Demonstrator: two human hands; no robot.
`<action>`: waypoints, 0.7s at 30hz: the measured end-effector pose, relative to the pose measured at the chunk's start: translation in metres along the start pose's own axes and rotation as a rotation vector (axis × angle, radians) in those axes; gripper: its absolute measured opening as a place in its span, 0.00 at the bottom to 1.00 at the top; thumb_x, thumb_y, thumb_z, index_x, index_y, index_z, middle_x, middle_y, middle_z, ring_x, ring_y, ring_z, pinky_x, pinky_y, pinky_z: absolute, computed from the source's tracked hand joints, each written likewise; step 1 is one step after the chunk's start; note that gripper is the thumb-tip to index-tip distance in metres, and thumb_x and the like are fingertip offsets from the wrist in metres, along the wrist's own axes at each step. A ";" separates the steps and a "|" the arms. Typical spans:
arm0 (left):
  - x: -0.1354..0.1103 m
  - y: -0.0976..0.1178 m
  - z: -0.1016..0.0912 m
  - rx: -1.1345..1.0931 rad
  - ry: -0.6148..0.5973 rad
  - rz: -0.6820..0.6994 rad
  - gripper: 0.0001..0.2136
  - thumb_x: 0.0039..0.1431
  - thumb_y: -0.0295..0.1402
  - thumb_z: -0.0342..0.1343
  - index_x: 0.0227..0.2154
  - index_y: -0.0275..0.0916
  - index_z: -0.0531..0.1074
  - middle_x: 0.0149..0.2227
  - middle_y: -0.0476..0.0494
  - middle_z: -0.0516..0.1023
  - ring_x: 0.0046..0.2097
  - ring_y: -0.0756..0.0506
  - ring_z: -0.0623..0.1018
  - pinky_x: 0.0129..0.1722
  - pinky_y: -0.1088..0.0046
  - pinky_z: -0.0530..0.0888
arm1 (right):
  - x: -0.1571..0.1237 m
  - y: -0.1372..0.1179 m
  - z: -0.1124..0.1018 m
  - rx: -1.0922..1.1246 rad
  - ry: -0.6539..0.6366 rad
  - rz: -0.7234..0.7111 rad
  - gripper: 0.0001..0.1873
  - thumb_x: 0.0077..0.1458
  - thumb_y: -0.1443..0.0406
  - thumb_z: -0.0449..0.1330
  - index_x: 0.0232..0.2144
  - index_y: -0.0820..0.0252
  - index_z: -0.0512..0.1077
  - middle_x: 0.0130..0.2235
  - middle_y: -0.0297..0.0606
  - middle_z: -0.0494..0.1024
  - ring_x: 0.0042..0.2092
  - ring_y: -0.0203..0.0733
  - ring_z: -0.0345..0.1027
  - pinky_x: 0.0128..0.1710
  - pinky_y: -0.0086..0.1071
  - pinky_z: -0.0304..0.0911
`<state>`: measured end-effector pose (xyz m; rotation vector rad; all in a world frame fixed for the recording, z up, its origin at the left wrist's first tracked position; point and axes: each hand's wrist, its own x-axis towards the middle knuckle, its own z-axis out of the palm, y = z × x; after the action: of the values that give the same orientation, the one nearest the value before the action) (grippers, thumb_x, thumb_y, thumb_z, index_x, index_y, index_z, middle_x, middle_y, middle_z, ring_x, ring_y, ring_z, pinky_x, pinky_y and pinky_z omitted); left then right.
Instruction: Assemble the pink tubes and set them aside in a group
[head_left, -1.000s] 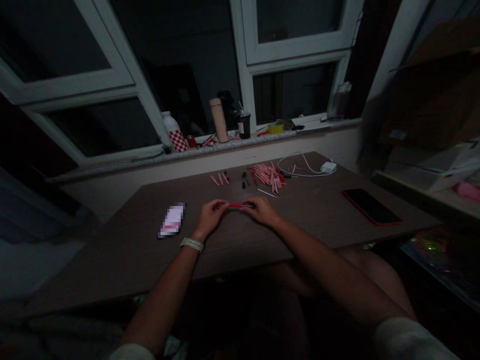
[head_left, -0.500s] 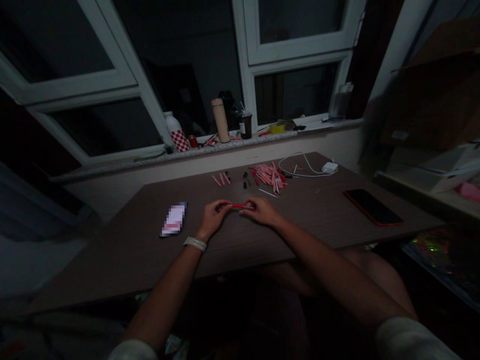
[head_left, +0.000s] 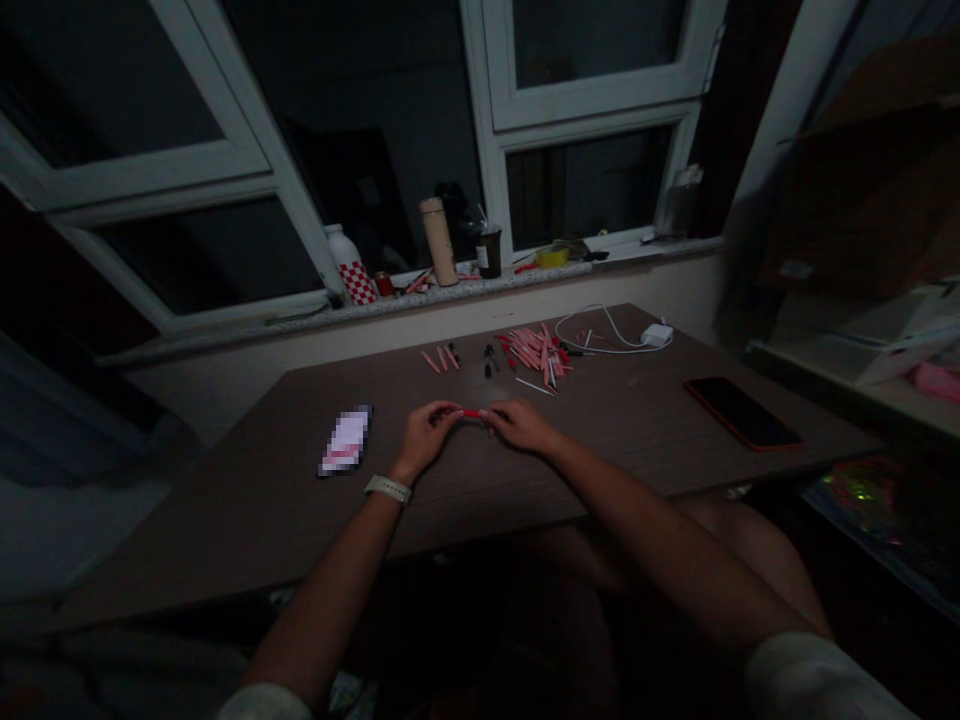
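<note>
Both my hands hold a red pen (head_left: 472, 413) level, a little above the table's middle. My left hand (head_left: 430, 428) pinches its left end between thumb and fingers. On the other end, my right hand (head_left: 523, 424) has its fingers closed, covering that tip. Beyond my hands lies a heap of pink and red pen parts (head_left: 534, 350), with a thin white pen refill (head_left: 535, 386) in front of it. Several small black pieces (head_left: 489, 360) and a short row of pink barrels (head_left: 441, 358) lie to the left of the heap.
A lit phone (head_left: 346, 440) lies left of my hands; a dark tablet-like device (head_left: 742, 412) with a red edge lies right. A white charger (head_left: 657, 335) and its cable are at the back right. Bottles, including a beige flask (head_left: 439, 243), stand on the windowsill (head_left: 405, 300).
My right hand has shifted its grip inward along the red pen, so less of the pen shows between my hands. The left hand stays nearly where it was.
</note>
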<state>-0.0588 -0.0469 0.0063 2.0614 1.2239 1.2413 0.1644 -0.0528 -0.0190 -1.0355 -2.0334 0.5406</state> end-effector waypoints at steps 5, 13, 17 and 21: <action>0.000 0.002 0.000 0.007 -0.013 0.000 0.16 0.55 0.46 0.62 0.35 0.37 0.81 0.32 0.43 0.82 0.32 0.45 0.76 0.33 0.71 0.72 | 0.000 0.000 0.000 -0.008 0.059 0.002 0.17 0.63 0.52 0.60 0.36 0.60 0.77 0.32 0.36 0.80 0.33 0.38 0.69 0.33 0.29 0.55; -0.001 -0.001 0.002 -0.010 -0.017 -0.013 0.16 0.55 0.46 0.63 0.35 0.37 0.81 0.31 0.44 0.82 0.32 0.46 0.76 0.33 0.72 0.71 | 0.000 -0.003 -0.001 -0.018 0.049 0.038 0.15 0.60 0.54 0.64 0.37 0.60 0.76 0.32 0.35 0.79 0.32 0.37 0.69 0.32 0.28 0.53; -0.001 0.000 0.002 -0.029 -0.024 -0.006 0.16 0.55 0.46 0.63 0.34 0.37 0.81 0.30 0.44 0.81 0.31 0.46 0.76 0.33 0.72 0.71 | 0.000 -0.002 -0.001 -0.011 -0.026 0.041 0.20 0.68 0.54 0.53 0.31 0.60 0.75 0.28 0.35 0.77 0.31 0.37 0.68 0.33 0.29 0.54; -0.001 -0.001 0.002 -0.032 -0.037 -0.019 0.17 0.55 0.47 0.63 0.35 0.37 0.81 0.30 0.44 0.81 0.30 0.46 0.75 0.31 0.72 0.70 | 0.000 -0.002 -0.001 -0.015 0.029 0.024 0.17 0.59 0.52 0.64 0.39 0.60 0.75 0.34 0.36 0.79 0.34 0.38 0.68 0.33 0.29 0.54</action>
<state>-0.0576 -0.0470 0.0037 2.0364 1.1966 1.2016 0.1638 -0.0541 -0.0172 -1.0716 -2.0049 0.5201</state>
